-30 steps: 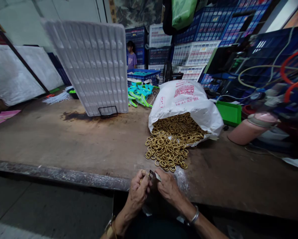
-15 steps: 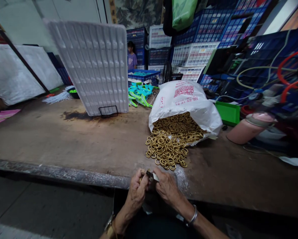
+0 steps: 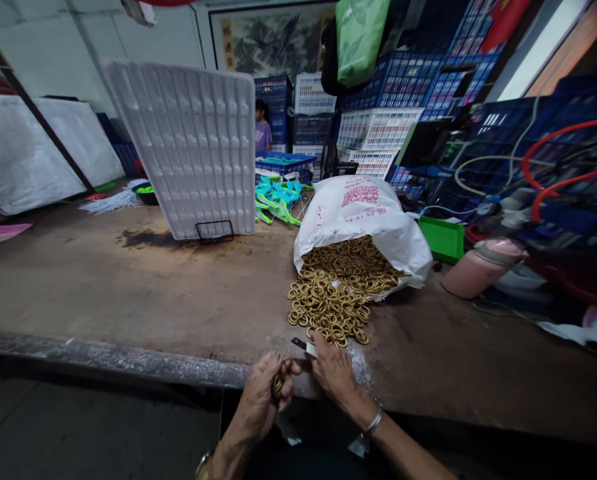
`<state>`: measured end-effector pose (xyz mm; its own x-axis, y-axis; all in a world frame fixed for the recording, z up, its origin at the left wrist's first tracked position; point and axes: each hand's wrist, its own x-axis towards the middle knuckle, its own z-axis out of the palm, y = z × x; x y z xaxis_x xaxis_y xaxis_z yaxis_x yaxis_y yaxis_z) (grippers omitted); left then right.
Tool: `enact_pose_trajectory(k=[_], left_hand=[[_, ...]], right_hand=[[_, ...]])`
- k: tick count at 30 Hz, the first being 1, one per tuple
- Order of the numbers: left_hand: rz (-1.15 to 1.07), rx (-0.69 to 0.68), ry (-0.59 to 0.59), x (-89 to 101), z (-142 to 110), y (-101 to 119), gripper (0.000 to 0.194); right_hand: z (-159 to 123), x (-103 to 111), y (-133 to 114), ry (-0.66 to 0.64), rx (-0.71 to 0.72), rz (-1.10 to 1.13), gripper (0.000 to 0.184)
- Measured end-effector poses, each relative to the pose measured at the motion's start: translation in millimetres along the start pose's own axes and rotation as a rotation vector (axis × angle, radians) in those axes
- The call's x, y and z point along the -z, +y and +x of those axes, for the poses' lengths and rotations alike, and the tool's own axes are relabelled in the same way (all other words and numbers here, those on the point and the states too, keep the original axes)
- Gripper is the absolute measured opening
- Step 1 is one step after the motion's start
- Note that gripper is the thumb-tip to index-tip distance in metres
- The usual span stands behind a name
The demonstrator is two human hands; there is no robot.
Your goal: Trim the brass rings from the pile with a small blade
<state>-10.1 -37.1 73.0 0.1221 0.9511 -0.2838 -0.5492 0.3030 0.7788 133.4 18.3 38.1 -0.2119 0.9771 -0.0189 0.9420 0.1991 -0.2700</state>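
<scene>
Fingers of the left hand point(image 3: 266, 390) curled in, almost closed, around a few gold-coloured rings point(image 3: 277, 385); count hidden by the palm. Thumb and forefinger nearly meet at the front, over the table edge. Right hand point(image 3: 334, 370): fingers bent and pressed together on a small flat tool point(image 3: 303, 347), dark at the tip, pale nearer the grip, tip aimed left. Its fingertips lie right by the near edge of the ring pile point(image 3: 331, 307); contact with a ring there, cannot tell.

Writing: white sack point(image 3: 348, 213), printed in red. "RESIN" legible near its top, a square code-like block below, then a row of Chinese characters too blurred to read surely. Small boxed mark on the sack's left part, illegible. Framed picture point(image 3: 273, 41) on the back wall carries a vertical strip of characters, not readable. Pale labels on the stacked crates point(image 3: 378, 127), too small.

Sack lies on its side on the brown table point(image 3: 178, 300), mouth toward the person, rings filling the opening and spilling out in front, just beyond the hands. Green tray point(image 3: 442, 240) and pink bottle point(image 3: 483, 268) to the sack's right. Silver bracelet point(image 3: 372, 422) on the right wrist.
</scene>
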Motion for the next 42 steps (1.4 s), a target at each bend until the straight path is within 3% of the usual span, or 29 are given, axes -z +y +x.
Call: enact_pose_trajectory(k=[4, 10, 18, 21, 24, 25, 30, 34, 38, 42], left_hand=[[-0.076, -0.008, 0.011, 9.8, 1.9, -6.4, 0.025], [-0.312, 0.1, -0.008, 22.7, 3.8, -13.0, 0.021], [-0.367, 0.199, 0.167, 31.8, 2.6, -22.1, 0.021], [-0.27, 0.176, 0.174, 26.2, 3.1, -23.2, 0.023], [-0.14, 0.132, 0.167, 17.1, 7.8, -24.3, 0.031], [-0.101, 0.109, 0.161, 14.0, 10.1, -25.3, 0.034], [0.055, -0.011, 0.132, 0.9, 21.2, -32.4, 0.044], [0.14, -0.065, 0.15, -5.6, 24.5, -33.8, 0.038], [0.332, -0.131, 0.208, -3.5, 27.3, -30.1, 0.03], [0.669, -0.37, 0.175, 1.6, 28.4, -27.6, 0.021]], right_hand=[[8.2, 1.2, -1.4, -0.01, -0.034, -0.122, 0.028], [17.9, -6.2, 0.3, 0.035, -0.019, -0.204, 0.025], [13.1, -11.1, 5.3, 0.045, -0.005, -0.101, 0.026], [12.5, -8.1, 8.6, 0.037, 0.041, 0.078, 0.029], [12.4, -4.4, 9.7, 0.055, 0.084, 0.378, 0.01], [11.5, -3.3, 9.2, 0.044, 0.069, 0.509, 0.012], [-1.3, 2.0, 2.0, -0.227, -0.062, 1.121, 0.026], [-9.0, 6.0, -3.1, -0.396, -0.11, 1.434, 0.03], [-4.7, 5.5, -4.1, -0.327, -0.138, 1.395, 0.031], [1.3, 4.2, -3.5, -0.155, -0.06, 1.102, 0.031]])
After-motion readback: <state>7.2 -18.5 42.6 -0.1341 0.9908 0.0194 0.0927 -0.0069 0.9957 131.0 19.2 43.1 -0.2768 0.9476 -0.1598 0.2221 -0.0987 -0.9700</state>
